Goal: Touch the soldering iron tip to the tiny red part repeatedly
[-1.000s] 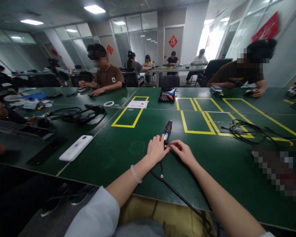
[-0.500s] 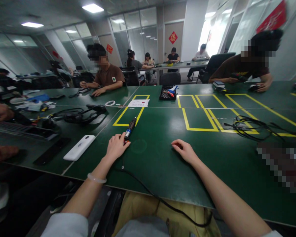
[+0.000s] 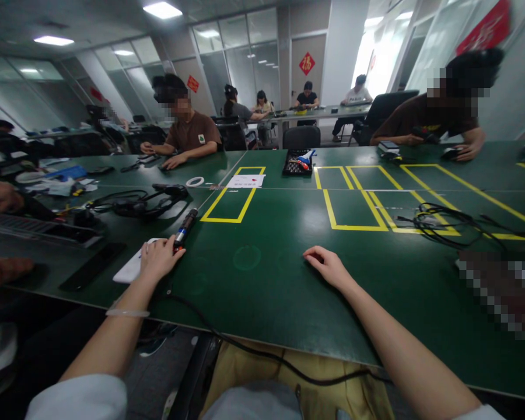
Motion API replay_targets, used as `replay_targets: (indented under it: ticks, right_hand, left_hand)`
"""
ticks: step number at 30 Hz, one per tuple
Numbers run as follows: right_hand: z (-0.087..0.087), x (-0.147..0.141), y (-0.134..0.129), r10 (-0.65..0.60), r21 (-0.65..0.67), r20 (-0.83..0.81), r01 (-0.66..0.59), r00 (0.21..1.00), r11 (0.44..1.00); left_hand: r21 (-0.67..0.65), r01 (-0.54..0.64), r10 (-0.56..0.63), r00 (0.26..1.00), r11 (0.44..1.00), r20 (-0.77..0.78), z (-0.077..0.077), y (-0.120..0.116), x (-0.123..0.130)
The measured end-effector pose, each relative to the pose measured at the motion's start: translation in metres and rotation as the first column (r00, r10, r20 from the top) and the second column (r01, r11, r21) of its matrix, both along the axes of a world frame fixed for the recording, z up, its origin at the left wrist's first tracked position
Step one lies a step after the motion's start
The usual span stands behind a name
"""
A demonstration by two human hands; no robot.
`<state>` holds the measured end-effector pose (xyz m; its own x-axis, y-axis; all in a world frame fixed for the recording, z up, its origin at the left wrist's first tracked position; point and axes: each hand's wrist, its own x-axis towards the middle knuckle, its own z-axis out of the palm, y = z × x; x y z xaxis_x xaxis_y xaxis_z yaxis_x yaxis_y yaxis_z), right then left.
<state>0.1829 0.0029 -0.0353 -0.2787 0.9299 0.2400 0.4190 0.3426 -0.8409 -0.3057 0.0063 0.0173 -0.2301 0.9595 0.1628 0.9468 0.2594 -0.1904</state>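
The left hand [image 3: 160, 258] grasps the rear of a black cylindrical tool with a silver-and-blue band [image 3: 184, 230]. The tool is over the glossy green table [image 3: 271, 303], just left of a yellow tape rectangle [image 3: 221, 220], pointing away from the person. The hand partly hides a white oblong device [image 3: 129, 268]. The right hand [image 3: 328, 265] is released, fingers loosely curled, well apart from the tool.

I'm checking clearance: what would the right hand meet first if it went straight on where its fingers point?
Crossing the green tabletop, the right hand would probably first reach the yellow taped outline with the white paper lying across it; depth is unclear, so it might pass above.
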Motion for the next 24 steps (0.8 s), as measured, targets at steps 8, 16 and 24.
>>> replay_targets:
  ticks: [8,16,24]
  right_hand:
    - [0.001,-0.001,0.0,0.002,0.016,-0.003,-0.002,1.0,1.0]
    - [0.0,-0.002,-0.001,0.019,-0.054,-0.062,-0.023,0.998,0.998]
    - [0.007,-0.003,-0.002,0.115,-0.182,-0.358,-0.19,0.927,0.965]
  left_hand:
    - [0.116,-0.071,0.072,0.997,0.991,-0.004,0.009,-0.012,0.029]
    - [0.23,0.322,-0.375,0.524,0.919,0.765,0.022,0.01,0.161]
    - [0.175,0.697,-0.179,-0.067,0.695,0.981,-0.006,0.015,0.287]
